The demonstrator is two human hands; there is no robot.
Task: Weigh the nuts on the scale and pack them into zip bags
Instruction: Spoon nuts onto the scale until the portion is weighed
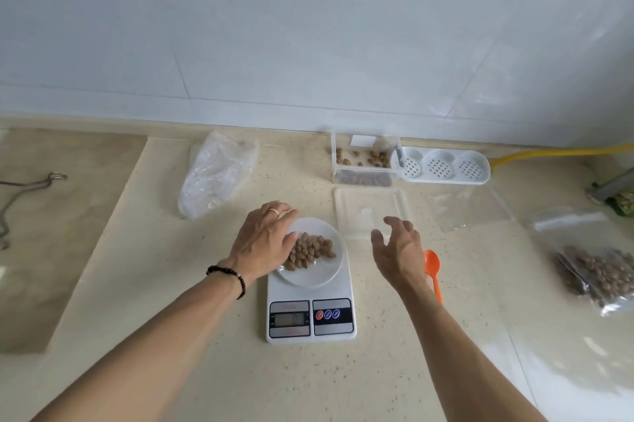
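A white digital scale [310, 318] stands on the counter with a white plate [320, 275] on it. A small heap of brown nuts [312, 249] lies on the plate. My left hand [266, 239] grips the plate's left rim, thumb on the inside next to the nuts and fingers curled over the far edge. To the right of the scale hovers my right hand [398, 248], fingers spread and holding nothing, above an orange spoon [433, 269]. A clear box [363, 162] with more nuts stands by the wall. Filled zip bags of nuts [600, 275] lie at the far right.
The box's clear lid [372, 209] lies behind my right hand, with flat empty zip bags [470, 209] to its right. A white perforated tray [446, 166] sits by the wall. At the back left lies a crumpled plastic bag [216, 174]; a metal hook [34, 185] at far left.
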